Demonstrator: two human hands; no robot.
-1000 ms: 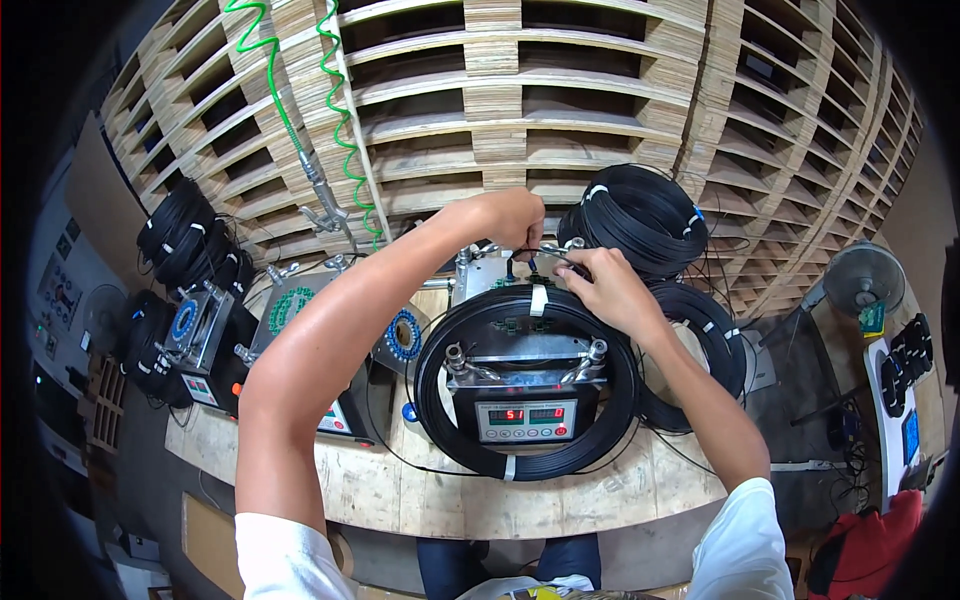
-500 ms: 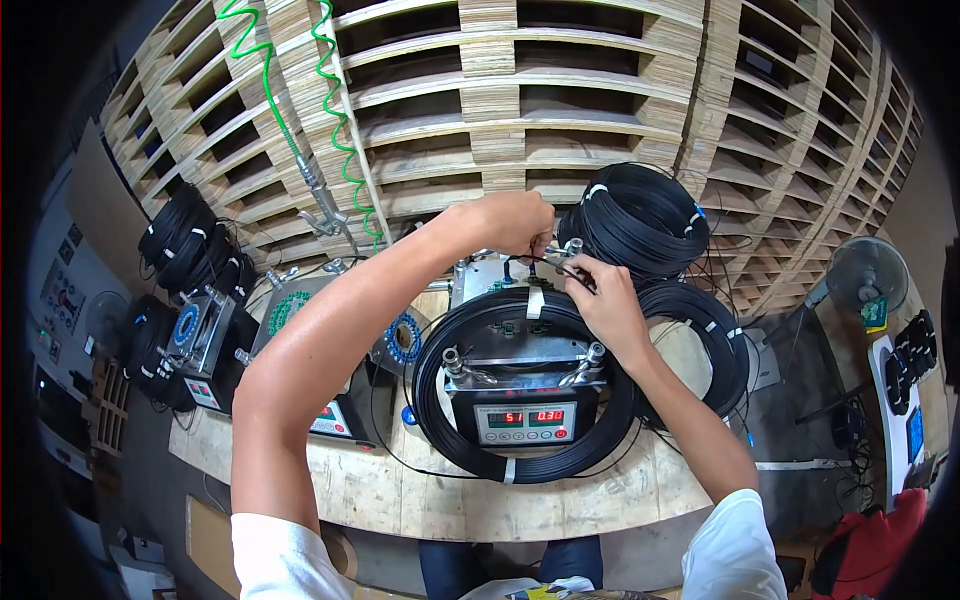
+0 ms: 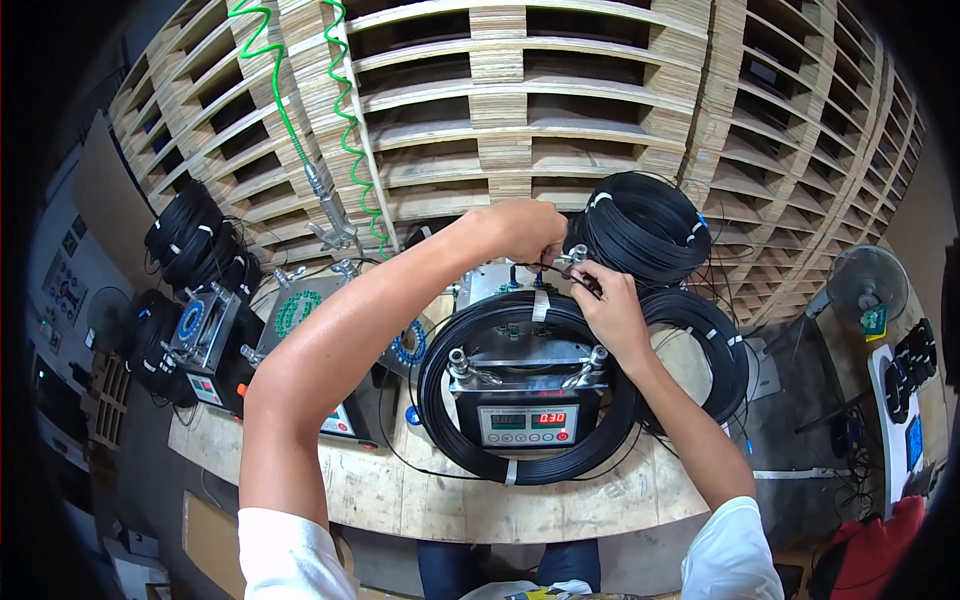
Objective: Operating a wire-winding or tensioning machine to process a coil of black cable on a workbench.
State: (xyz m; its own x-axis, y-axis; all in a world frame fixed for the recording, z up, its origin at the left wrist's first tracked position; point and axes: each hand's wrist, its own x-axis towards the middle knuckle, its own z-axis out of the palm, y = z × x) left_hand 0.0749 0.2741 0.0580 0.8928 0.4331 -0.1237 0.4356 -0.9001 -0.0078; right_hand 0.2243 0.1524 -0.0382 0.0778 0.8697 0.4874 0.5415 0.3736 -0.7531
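Observation:
A box-shaped machine (image 3: 528, 424) with a lit display stands on the bench in front of me. A large coil of black cable (image 3: 430, 400) rings its front, bound with white ties. Over the machine's metal top plate (image 3: 490, 282), my left hand (image 3: 530, 232) has its fingers closed in a pinch; what they hold is hidden. Slightly lower and to the right, my right hand (image 3: 610, 305) pinches a thin black cable (image 3: 592, 287) close to a metal clamp post (image 3: 577, 255). Short blue-ended plugs (image 3: 513, 275) stand up from the plate beside my left hand.
More cable coils lie to the right (image 3: 715, 345), behind (image 3: 645, 220) and at the far left (image 3: 190, 235). Left of me stands another machine with a green ring fixture (image 3: 297, 314). An air gun (image 3: 335, 215) hangs on a green spiral hose. Stacked pallets (image 3: 500, 110) form the back; a fan (image 3: 865, 280) stands right.
Both hands stay at nearly the same spot over the plate, with slight shifts of the fingers. The left readout on the machine's display has gone dark. The whole view has shifted slightly.

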